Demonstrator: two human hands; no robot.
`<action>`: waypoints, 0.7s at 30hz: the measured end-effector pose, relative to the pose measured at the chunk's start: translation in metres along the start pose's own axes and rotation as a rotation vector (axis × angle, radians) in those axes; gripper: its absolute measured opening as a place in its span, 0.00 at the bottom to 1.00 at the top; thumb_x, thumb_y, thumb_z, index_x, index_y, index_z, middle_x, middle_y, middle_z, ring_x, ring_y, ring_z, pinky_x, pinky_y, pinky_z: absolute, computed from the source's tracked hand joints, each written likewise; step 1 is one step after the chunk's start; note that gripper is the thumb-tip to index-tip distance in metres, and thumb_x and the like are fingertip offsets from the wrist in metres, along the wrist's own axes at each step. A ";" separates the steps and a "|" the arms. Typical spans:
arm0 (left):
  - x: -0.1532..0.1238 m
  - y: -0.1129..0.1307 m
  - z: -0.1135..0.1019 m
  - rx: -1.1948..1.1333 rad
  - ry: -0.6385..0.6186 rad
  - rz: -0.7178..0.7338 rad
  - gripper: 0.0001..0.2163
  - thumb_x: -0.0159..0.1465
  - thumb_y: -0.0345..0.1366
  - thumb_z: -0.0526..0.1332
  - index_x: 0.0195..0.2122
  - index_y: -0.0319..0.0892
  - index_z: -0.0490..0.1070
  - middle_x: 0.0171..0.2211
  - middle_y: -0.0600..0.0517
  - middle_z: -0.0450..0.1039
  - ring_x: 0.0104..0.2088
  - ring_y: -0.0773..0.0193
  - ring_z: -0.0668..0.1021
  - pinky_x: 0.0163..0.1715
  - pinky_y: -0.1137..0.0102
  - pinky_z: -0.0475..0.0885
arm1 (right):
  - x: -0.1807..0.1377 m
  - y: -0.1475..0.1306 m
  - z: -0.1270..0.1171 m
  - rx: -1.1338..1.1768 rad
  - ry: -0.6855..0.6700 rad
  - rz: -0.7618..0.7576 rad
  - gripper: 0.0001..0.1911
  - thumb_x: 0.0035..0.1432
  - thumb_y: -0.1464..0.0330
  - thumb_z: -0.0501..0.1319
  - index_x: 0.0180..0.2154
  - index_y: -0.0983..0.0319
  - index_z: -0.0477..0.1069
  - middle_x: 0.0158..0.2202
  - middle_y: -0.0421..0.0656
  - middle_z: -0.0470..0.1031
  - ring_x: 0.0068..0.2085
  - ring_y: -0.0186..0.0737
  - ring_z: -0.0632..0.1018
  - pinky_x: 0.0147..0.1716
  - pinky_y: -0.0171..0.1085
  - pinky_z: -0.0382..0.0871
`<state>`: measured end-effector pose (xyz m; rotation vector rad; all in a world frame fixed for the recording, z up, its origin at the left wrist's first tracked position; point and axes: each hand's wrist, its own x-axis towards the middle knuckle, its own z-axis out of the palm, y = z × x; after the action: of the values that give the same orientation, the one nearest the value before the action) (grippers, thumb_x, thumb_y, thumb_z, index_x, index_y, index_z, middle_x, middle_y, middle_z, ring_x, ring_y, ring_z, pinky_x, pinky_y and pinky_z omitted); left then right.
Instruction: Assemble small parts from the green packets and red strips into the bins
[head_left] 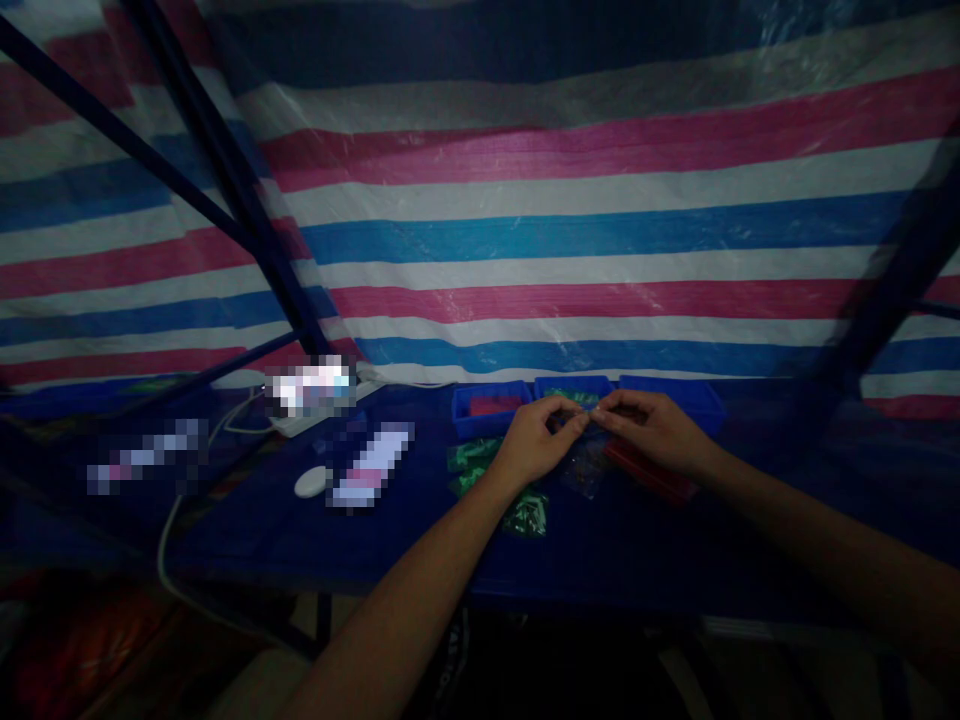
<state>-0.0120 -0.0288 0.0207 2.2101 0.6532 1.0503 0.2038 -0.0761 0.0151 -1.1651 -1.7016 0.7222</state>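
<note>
on the dark tabletop (600, 555), green packets (527, 514) lie partly behind the left forearm (431, 575), so their count is unclear. to their right are one clear packet (583, 472), contents too dim to read, and a red bundle (651, 473), partly covered by the right hand (656, 430). it and the left hand (541, 438) meet fingertip to fingertip, each grip nearly closed; whether something small is pinched there, i cannot tell. beyond stand three blue trays (484, 426), partly hidden by the hands.
</note>
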 end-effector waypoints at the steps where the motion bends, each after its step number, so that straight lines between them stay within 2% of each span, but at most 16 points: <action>1: 0.000 0.000 0.000 -0.002 0.007 0.001 0.13 0.70 0.45 0.61 0.42 0.41 0.77 0.40 0.48 0.80 0.38 0.61 0.79 0.39 0.68 0.73 | 0.000 0.001 0.000 0.009 0.002 0.000 0.19 0.60 0.50 0.66 0.40 0.58 0.78 0.38 0.43 0.81 0.39 0.44 0.80 0.41 0.41 0.73; 10: 0.002 -0.004 0.000 -0.028 0.043 -0.002 0.09 0.68 0.41 0.64 0.44 0.42 0.78 0.44 0.47 0.81 0.43 0.59 0.81 0.44 0.65 0.75 | 0.000 0.003 0.000 0.019 0.045 0.029 0.18 0.58 0.50 0.68 0.40 0.57 0.79 0.39 0.43 0.83 0.40 0.44 0.82 0.43 0.44 0.75; 17: 0.000 -0.002 0.000 -0.046 0.017 -0.012 0.10 0.69 0.39 0.64 0.47 0.43 0.78 0.42 0.48 0.82 0.41 0.60 0.82 0.44 0.64 0.76 | 0.002 0.005 0.001 0.102 0.029 0.022 0.16 0.56 0.54 0.71 0.41 0.57 0.79 0.41 0.44 0.83 0.43 0.46 0.83 0.49 0.48 0.76; 21: 0.002 -0.001 0.000 0.017 0.078 0.023 0.07 0.68 0.37 0.64 0.44 0.44 0.79 0.44 0.48 0.81 0.44 0.60 0.81 0.44 0.65 0.75 | 0.002 0.002 0.001 0.141 0.056 -0.004 0.22 0.52 0.56 0.73 0.47 0.57 0.76 0.40 0.43 0.83 0.42 0.45 0.83 0.49 0.47 0.77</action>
<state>-0.0111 -0.0270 0.0204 2.2054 0.6737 1.1513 0.2034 -0.0731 0.0134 -1.0737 -1.5800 0.7876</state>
